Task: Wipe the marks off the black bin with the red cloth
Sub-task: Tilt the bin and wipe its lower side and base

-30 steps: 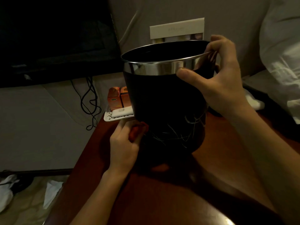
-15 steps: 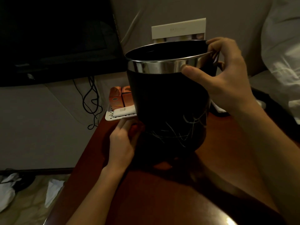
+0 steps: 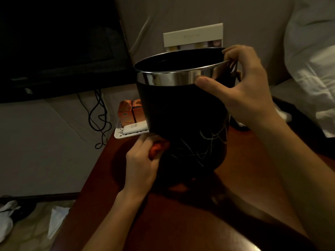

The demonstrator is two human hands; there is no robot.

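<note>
A black bin (image 3: pixel 183 113) with a shiny metal rim stands tilted on the reddish-brown table (image 3: pixel 181 218). White scribbled marks (image 3: pixel 204 144) cover its lower front. My right hand (image 3: pixel 243 87) grips the rim on the right, thumb on the outside, fingers over the edge. My left hand (image 3: pixel 141 160) holds a bunched red cloth (image 3: pixel 156 148) against the bin's lower left side, just left of the marks. Most of the cloth is hidden inside my fingers.
Behind the bin lie orange boxes (image 3: pixel 128 111) on a white tray (image 3: pixel 130 131) at the table's back edge. A dark screen (image 3: pixel 54 48) and hanging cables (image 3: pixel 99 116) are at the left. White bedding (image 3: pixel 311 66) is at the right. Crumpled tissues (image 3: pixel 58 218) lie on the floor.
The bin and my right hand have shifted slightly left and tilted a little. My left hand with the cloth stays at the lower left side, moving only slightly.
</note>
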